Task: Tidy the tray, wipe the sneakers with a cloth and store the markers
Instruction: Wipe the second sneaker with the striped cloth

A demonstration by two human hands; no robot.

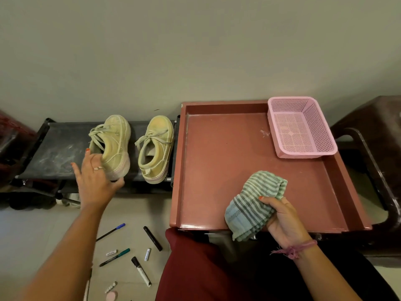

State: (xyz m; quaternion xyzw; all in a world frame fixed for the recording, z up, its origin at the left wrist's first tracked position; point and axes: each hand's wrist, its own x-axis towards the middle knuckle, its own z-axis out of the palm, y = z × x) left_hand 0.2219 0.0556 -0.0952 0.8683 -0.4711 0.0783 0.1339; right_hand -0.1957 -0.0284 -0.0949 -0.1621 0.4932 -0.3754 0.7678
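Two pale yellow-green sneakers stand on a low black shoe rack (pixel 56 146). My left hand (pixel 95 181) rests on the heel of the left sneaker (pixel 112 142), fingers spread, thumb under the sole's edge. The right sneaker (pixel 156 148) stands beside it, untouched. My right hand (pixel 284 218) grips a bunched green-striped cloth (pixel 253 203) over the front part of the red-brown tray (pixel 221 161). A pink mesh basket (pixel 301 127) sits in the tray's far right corner. Several markers and pens lie on the floor, among them a black marker (pixel 153 238) and a blue pen (pixel 111 231).
A dark brown plastic stool (pixel 373 148) stands right of the tray. The wall runs right behind the rack and tray. Small caps and a pink round object (pixel 111 296) lie among the markers on the pale floor. My maroon-clad knee (pixel 191 268) is below the tray.
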